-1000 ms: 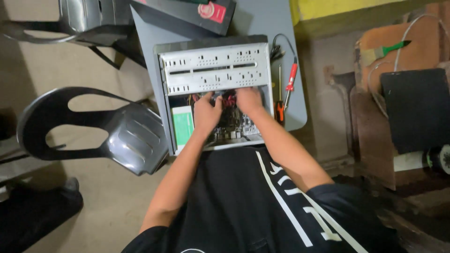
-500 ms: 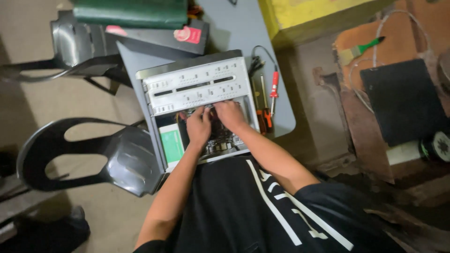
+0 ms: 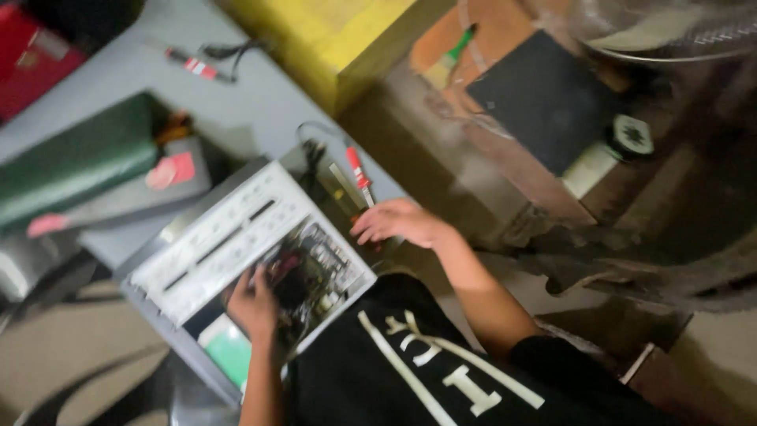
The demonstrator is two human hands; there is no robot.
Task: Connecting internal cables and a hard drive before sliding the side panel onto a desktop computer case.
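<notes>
An opened grey computer case (image 3: 229, 237) lies on a grey table (image 3: 252, 102), its circuit boards and wiring (image 3: 315, 272) exposed. My left hand (image 3: 254, 306) rests inside the case on the components, fingers curled; what it grips is unclear. My right hand (image 3: 398, 222) is outside the case at its right side, fingers spread over the table edge beside a red-handled screwdriver (image 3: 356, 173). The picture is blurred by motion.
A green rolled object (image 3: 71, 162) and a dark flat device with a red sticker (image 3: 169, 173) lie behind the case. A yellow box (image 3: 347, 39), a second red tool (image 3: 193, 65), a dark pad (image 3: 544, 99) and wooden clutter (image 3: 489, 181) surround the table.
My right hand has come out of the case and moved right to the table edge by the screwdriver. My left hand stays inside. The view has swung and tilted.
</notes>
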